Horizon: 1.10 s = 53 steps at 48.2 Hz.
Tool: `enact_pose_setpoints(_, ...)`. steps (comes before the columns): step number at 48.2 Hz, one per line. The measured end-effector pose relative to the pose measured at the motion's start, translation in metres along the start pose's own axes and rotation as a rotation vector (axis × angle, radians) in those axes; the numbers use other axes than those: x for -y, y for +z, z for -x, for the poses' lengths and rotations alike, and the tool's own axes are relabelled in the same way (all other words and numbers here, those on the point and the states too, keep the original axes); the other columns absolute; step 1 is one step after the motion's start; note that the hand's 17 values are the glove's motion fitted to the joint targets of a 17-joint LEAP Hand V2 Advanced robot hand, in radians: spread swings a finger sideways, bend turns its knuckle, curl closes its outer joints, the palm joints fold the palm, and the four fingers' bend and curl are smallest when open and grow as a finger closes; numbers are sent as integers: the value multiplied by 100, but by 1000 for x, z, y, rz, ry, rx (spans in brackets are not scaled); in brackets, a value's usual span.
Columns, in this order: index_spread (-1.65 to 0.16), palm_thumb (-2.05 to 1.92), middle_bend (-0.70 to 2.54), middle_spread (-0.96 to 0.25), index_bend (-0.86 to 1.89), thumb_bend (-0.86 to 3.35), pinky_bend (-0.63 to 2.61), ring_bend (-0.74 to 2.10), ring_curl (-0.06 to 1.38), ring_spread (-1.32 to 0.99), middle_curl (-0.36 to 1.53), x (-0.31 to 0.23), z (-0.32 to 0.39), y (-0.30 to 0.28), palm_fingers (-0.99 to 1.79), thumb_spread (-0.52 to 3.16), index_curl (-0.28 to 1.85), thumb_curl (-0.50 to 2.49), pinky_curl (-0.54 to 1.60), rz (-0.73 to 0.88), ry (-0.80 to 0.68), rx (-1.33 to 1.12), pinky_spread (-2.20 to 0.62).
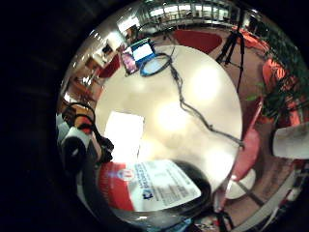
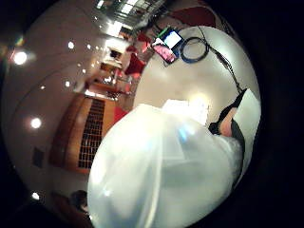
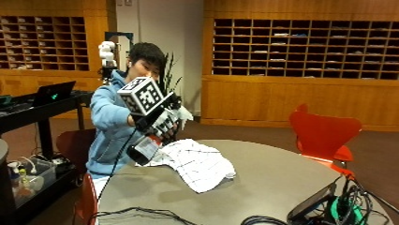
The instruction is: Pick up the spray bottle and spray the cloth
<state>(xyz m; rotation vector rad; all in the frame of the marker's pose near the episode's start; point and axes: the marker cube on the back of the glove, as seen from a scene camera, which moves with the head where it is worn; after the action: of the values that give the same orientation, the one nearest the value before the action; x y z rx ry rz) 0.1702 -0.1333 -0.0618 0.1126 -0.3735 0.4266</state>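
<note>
Up front, the round grey table [image 3: 274,183] carries a white checked cloth [image 3: 198,161]; above its near edge the black-gloved right hand [image 3: 159,123] grips a tilted dark spray bottle with a red-and-white label [image 3: 143,151], lifted off the tabletop.

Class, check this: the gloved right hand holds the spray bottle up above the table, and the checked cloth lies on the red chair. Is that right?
Not quite. The outside view shows the checked cloth lying on the round table, not on the red chair. The right hand does hold the spray bottle above the table.
</note>
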Motion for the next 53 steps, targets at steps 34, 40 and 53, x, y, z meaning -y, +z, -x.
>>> enact_pose_setpoints(34, -21, 87, 58, -16, 45, -3, 36, 61, 44, -17, 49, -13, 66, 59, 140, 29, 52, 80, 38, 359, -153, -849, -20)
enact_pose_setpoints(40, -21, 86, 58, -16, 45, -3, 36, 61, 44, -17, 49, -11, 68, 63, 140, 28, 52, 81, 38, 362, -162, -859, -20)
enact_pose_setpoints(53, -21, 86, 58, -16, 45, -3, 36, 61, 44, -17, 49, -9, 85, 42, 140, 28, 52, 82, 38, 321, -165, -878, -20)
